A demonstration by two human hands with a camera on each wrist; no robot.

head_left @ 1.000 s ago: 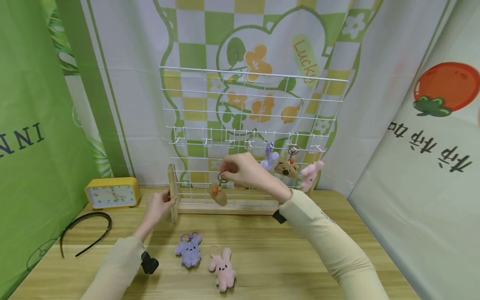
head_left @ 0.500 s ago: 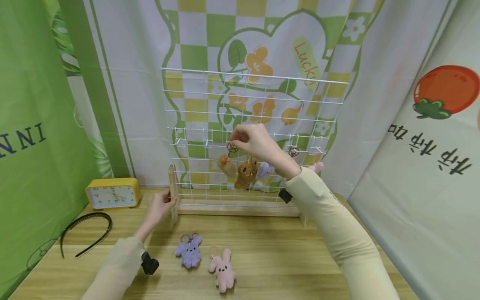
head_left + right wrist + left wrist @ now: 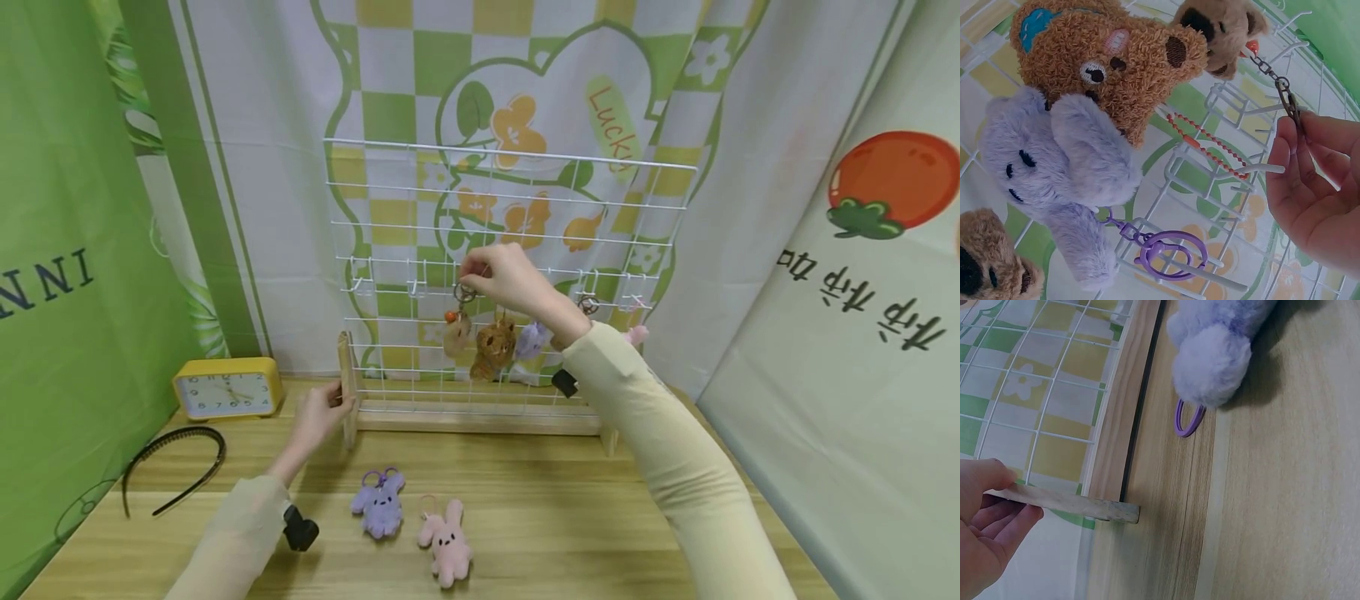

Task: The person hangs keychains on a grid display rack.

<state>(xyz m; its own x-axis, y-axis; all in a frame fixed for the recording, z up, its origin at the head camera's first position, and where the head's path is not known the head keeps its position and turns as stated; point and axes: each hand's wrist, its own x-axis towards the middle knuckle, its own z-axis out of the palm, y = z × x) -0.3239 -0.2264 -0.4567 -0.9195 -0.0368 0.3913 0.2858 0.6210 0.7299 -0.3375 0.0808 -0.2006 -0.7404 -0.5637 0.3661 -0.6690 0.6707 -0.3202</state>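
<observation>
My right hand (image 3: 506, 271) pinches the metal ring (image 3: 1290, 103) of a tan bear keychain (image 3: 457, 335), which has an orange bead and dangles in front of a white wire grid rack. In the right wrist view the ring overlaps the tip of a white hook (image 3: 1265, 110). Beside it hang a curly brown bear keychain (image 3: 1110, 62) on a red bead chain and a lilac rabbit keychain (image 3: 1054, 150) with a purple ring. At the rack's left end my left hand (image 3: 318, 414) grips the wooden upright (image 3: 1079, 503), thumb on one side and fingers on the other.
On the table lie a purple rabbit keychain (image 3: 381, 507) and a pink rabbit keychain (image 3: 448, 546). A yellow clock (image 3: 227, 388) and a black headband (image 3: 217, 458) are at the left. Another pink keychain (image 3: 637, 335) hangs at the rack's right, partly behind my sleeve.
My right hand has risen and shifted slightly right, bringing the tan bear keychain up to the hook row. The bear has swung closer to the curly brown one. My left hand stays on the upright.
</observation>
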